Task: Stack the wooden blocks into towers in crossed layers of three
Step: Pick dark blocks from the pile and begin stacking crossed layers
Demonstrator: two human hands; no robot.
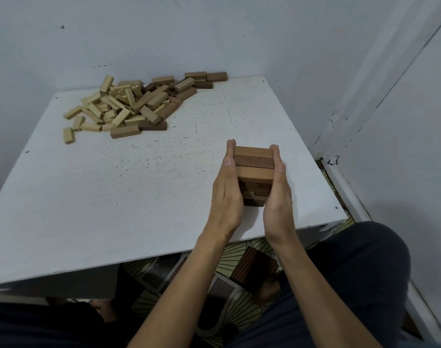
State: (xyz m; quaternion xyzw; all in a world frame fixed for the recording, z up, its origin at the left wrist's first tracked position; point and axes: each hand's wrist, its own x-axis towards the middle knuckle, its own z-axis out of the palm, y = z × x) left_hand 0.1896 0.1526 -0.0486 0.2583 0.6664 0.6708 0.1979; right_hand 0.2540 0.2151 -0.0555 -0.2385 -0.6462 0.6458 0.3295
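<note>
Pressed flat against opposite sides of the tower (253, 167), both hands are held with fingers straight and together. Nothing is curled round or pinched, and the stack is squeezed between two palms.

Well to the left of the tower and farther back, a pile of loose blocks (129, 106) is spread on the white table (114, 197) (pale blocks in its left part, darker brown ones in its right). Just left of the tower, the left hand (227, 189) is laid along its left face, with the fingertips reaching its far top edge and the thumb lying beside the top layer.

The tower itself is stood on the table between the two palms. Three brown blocks are seen side by side in its top layer, running from hand to hand, and the lower layers are shadowed on the near face. Against the tower's right face the right hand (277, 194) is laid in the same manner.

To the right of the tower a pale wall (390, 121) is seen. Nearer than the tower, on that same side, a dark trouser leg (365, 272) is seen.
</note>
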